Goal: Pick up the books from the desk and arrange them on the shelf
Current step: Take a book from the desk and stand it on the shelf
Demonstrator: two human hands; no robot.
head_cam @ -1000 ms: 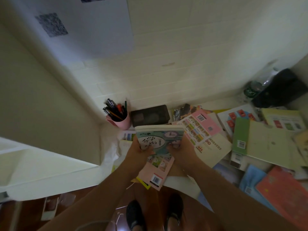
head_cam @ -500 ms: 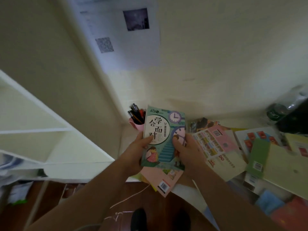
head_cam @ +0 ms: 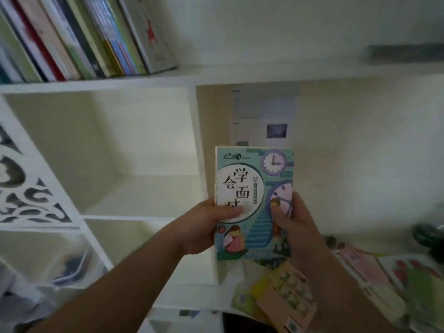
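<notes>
Now that they've swung up from the desk, both hands, left (head_cam: 204,227) and right (head_cam: 292,227), clamp the book (head_cam: 254,188) upright before the shelf (head_cam: 134,80); shelving's probably next, though the blurry row (head_cam: 79,37) hides any gap.

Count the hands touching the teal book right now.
2. The left hand grips the teal book at its left edge, thumb across the cover; the right hand grips its right edge. The fingers behind the book are hidden.
</notes>
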